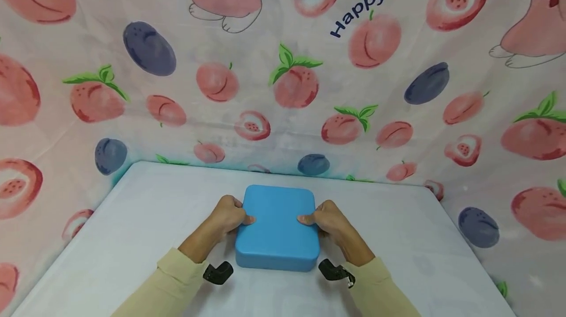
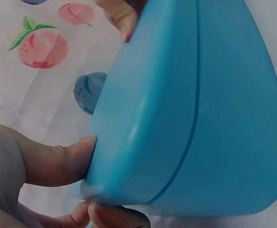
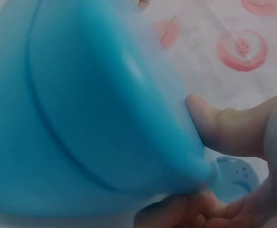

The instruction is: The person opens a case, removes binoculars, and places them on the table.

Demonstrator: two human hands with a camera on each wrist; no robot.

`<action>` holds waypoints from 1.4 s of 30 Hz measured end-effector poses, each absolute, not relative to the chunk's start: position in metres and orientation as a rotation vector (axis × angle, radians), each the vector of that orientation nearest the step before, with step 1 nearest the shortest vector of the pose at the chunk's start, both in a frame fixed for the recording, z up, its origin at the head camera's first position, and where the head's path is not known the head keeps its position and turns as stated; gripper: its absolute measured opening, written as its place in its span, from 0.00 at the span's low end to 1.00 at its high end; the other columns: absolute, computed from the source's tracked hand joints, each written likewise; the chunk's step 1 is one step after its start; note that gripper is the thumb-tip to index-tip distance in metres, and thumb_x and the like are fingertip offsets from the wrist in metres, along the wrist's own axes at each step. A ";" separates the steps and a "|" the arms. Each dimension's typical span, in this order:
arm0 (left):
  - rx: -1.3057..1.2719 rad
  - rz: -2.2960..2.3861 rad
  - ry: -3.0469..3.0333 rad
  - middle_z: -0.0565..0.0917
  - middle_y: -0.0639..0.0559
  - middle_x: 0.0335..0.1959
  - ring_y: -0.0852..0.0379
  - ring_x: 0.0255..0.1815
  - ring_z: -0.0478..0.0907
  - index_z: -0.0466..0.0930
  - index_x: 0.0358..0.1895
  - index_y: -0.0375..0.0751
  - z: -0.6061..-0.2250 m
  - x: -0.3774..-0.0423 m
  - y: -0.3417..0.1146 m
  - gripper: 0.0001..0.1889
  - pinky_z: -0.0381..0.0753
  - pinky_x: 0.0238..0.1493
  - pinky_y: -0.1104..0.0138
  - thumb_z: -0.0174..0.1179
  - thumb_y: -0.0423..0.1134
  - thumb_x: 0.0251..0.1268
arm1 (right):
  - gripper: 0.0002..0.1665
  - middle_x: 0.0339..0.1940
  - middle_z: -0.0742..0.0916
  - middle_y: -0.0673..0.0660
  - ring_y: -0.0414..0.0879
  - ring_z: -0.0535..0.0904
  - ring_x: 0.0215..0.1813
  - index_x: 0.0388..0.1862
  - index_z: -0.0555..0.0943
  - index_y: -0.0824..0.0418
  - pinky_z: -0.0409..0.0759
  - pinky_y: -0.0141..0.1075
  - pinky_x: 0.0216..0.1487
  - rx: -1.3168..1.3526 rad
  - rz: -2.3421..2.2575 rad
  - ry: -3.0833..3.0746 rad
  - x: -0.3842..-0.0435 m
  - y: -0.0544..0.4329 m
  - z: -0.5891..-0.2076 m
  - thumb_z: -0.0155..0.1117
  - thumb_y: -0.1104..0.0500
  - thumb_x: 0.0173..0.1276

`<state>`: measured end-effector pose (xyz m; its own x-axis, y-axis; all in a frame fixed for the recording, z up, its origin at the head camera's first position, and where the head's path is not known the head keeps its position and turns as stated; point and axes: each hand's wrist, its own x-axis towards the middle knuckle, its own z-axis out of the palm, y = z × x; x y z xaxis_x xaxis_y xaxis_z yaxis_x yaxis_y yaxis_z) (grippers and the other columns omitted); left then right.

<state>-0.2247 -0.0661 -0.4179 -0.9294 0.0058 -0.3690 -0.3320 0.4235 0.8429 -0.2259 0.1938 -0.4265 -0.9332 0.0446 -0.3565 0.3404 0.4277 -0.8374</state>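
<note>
A light blue box [image 1: 277,231] with rounded corners lies on the white table, its plain top facing up. My left hand [image 1: 227,215] grips its left side, thumb laid over the top and fingers curled against the side wall. On the opposite side my right hand [image 1: 330,219] holds it the same way. In the left wrist view a dark seam runs along the side of the blue box [image 2: 233,104], between a lid and a base. From the right wrist, the thumb presses the top of the box [image 3: 95,109] while bent fingers sit below its edge.
The white table [image 1: 168,199] reaches out on both sides of the box. Behind it hangs a fruit-patterned cloth [image 1: 265,145], which also borders the left and right edges. Black wrist camera mounts [image 1: 218,273] stick out from both sleeves near the box's front corners.
</note>
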 end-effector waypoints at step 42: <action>-0.149 1.431 2.302 0.71 0.43 0.29 0.54 0.17 0.68 0.68 0.48 0.30 -0.414 -0.223 -0.074 0.16 0.71 0.20 0.67 0.59 0.42 0.79 | 0.28 0.16 0.71 0.52 0.45 0.70 0.16 0.25 0.68 0.61 0.70 0.34 0.19 0.373 -1.385 2.548 -0.204 0.190 -0.428 0.69 0.45 0.73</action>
